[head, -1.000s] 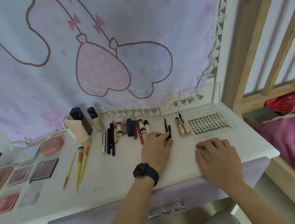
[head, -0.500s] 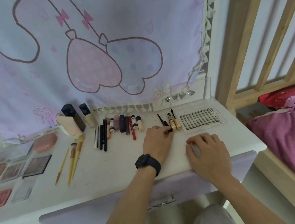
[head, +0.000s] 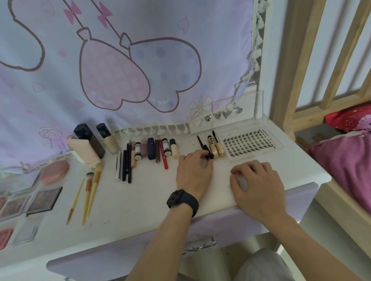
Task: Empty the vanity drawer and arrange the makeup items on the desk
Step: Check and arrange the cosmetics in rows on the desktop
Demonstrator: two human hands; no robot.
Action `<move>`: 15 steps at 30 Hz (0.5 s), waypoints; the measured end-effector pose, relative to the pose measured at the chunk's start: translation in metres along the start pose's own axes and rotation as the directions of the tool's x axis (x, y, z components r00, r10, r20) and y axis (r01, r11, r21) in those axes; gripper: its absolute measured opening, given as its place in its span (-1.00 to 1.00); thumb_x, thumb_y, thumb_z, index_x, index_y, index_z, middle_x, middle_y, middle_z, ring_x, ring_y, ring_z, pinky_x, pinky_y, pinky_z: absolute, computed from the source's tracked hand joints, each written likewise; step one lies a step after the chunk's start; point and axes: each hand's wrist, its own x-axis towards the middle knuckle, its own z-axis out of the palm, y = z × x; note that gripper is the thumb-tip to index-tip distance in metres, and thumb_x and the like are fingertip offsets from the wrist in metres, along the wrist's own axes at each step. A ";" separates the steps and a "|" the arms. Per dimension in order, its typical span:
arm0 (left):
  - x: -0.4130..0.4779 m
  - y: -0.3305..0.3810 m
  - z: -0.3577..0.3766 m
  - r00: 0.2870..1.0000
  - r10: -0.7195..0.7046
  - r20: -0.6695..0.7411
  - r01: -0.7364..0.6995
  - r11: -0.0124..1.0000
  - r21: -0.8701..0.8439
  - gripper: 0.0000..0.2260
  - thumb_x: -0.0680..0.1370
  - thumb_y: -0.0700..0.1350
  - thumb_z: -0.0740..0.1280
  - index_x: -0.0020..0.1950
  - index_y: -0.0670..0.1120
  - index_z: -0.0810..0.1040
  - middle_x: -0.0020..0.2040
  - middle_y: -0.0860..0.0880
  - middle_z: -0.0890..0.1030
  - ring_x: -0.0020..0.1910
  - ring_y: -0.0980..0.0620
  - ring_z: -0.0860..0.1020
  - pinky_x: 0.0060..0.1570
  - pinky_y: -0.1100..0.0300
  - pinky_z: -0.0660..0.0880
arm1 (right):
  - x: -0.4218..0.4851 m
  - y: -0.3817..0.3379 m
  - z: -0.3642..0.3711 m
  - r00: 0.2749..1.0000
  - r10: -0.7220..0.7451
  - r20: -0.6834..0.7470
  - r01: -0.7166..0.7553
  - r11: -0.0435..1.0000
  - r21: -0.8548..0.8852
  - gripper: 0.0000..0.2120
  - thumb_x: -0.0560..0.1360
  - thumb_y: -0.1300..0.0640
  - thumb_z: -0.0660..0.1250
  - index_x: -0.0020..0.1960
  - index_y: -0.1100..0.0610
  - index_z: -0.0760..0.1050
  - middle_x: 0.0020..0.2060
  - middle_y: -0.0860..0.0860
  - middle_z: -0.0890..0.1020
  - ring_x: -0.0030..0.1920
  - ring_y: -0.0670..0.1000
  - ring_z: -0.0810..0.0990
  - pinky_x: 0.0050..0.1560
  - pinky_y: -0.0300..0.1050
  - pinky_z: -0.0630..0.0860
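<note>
White desk (head: 140,198), lilac curtain (head: 35,88), left hand (head: 194,174) pinching black mascara (head: 206,149), right hand (head: 258,187) relaxed

wall: lilac cartoon cloth (head: 165,15) | right: wooden bed rail (head: 302,41) | pink bedding (head: 356,167)

I see bare desk (head: 140,198) open between brushes (head: 90,188) and left hand (head: 194,174); narrow gap behind, cream tube (head: 174,150) to black wand (head: 201,142); pencil row (head: 125,165), lash tray (head: 249,143), palettes (head: 41,200) block elsewhere.

A black-banded smartwatch (head: 182,201) wraps the left wrist; the left hand (head: 194,174) wears a ring (head: 190,154); grey trousers (head: 262,272) show at six o'clock.
</note>
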 end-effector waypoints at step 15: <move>-0.004 0.002 -0.006 0.999 0.011 0.032 -0.011 1.000 0.001 -0.73 0.60 -0.04 0.29 0.29 0.00 0.56 0.15 -0.02 0.62 0.21 -0.06 0.45 0.20 0.07 0.44 | -0.006 0.002 0.001 0.998 -0.055 0.018 0.054 0.999 0.005 -0.61 0.52 -0.12 0.18 0.16 -0.02 0.68 0.18 -0.08 0.67 0.27 0.02 0.57 0.27 0.01 0.43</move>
